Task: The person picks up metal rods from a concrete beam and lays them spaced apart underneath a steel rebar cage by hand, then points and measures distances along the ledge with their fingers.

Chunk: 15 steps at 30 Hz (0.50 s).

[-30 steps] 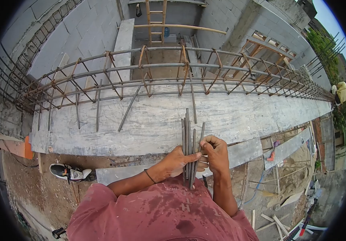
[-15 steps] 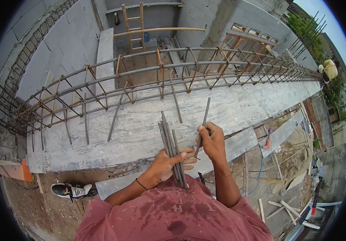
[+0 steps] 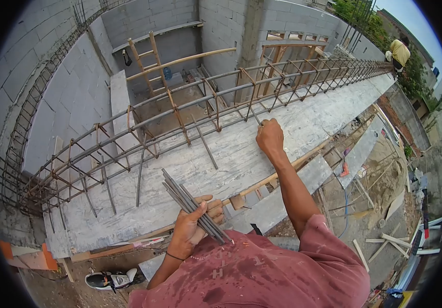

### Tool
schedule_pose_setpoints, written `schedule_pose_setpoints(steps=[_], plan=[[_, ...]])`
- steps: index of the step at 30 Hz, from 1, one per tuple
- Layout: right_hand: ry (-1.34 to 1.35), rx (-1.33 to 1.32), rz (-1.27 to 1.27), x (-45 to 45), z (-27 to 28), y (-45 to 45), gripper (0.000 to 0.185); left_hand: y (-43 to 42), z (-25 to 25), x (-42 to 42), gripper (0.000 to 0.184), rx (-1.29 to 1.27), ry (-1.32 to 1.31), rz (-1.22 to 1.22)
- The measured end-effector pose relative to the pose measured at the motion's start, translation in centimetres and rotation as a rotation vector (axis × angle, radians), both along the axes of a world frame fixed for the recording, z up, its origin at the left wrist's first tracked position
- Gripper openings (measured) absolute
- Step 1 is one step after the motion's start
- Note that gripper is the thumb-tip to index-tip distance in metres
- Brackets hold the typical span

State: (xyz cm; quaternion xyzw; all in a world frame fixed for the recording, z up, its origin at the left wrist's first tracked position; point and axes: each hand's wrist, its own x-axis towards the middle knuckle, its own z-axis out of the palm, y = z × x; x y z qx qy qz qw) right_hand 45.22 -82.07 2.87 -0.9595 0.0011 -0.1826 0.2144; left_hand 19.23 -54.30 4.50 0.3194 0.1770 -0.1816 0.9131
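My left hand (image 3: 193, 223) is closed round a bundle of several short grey steel rods (image 3: 185, 199), held slanting over my shirt and the board's near edge. Stretched forward, my right hand (image 3: 270, 136) grips one short rod (image 3: 255, 117), whose upper end reaches in at the rebar cage (image 3: 216, 97). The long rusty cage lies along the far side of the pale board (image 3: 180, 172). Other short rods, such as one near the middle (image 3: 204, 141) and one further left (image 3: 140, 177), slant from the cage onto the board.
A bamboo ladder (image 3: 149, 64) stands in the block-walled room beyond the cage. At the cage's far right end is another person (image 3: 399, 53) in yellow. A motorbike (image 3: 112, 279) is below left. Wood strips (image 3: 393, 241) and a metal sheet (image 3: 359, 154) lie lower right.
My right hand has moved forward with one rod from near the bundle to the cage. My left hand has tilted the bundle leftward. The view has turned, so the board slants more.
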Motion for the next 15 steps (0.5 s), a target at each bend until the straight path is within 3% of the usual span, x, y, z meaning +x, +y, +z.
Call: schedule_pose_setpoints(steps=[8,15], plan=[[-0.145,0.024,0.093,2.8,-2.1,1.2,0.015,0.0,-0.3,-0.4,0.044,0.012,0.008,0.027],[-0.118,-0.027,0.037,2.5,-2.4,0.4,0.031,0.0,-0.7,-0.4,0.043,-0.067,0.006,-0.017]])
